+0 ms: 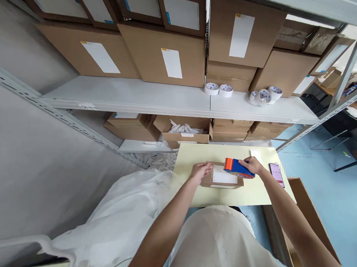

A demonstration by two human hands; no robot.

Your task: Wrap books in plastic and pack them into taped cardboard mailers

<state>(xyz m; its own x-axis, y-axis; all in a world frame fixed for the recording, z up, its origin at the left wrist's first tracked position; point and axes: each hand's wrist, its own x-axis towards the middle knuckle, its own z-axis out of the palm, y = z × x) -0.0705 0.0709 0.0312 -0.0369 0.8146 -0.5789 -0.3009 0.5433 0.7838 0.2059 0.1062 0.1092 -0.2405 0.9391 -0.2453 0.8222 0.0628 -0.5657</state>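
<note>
A small brown cardboard box (206, 181) with a white label on its top lies on the pale yellow table (194, 152) in front of me. My left hand (201, 171) rests at the box's left upper edge, its fingers stretched out and holding nothing. In my right hand (251, 165) is a blue and orange tape dispenser (238, 168), held over the right part of the box. Whether the dispenser touches the box I cannot tell. The underside of the box is hidden.
A phone (277, 174) and a white paper (255, 155) lie on the table's right. Behind stands a metal shelf (134, 96) with cardboard boxes and tape rolls (212, 88). An open carton (307, 210) stands at the right, a large white plastic bag (125, 213) at the left.
</note>
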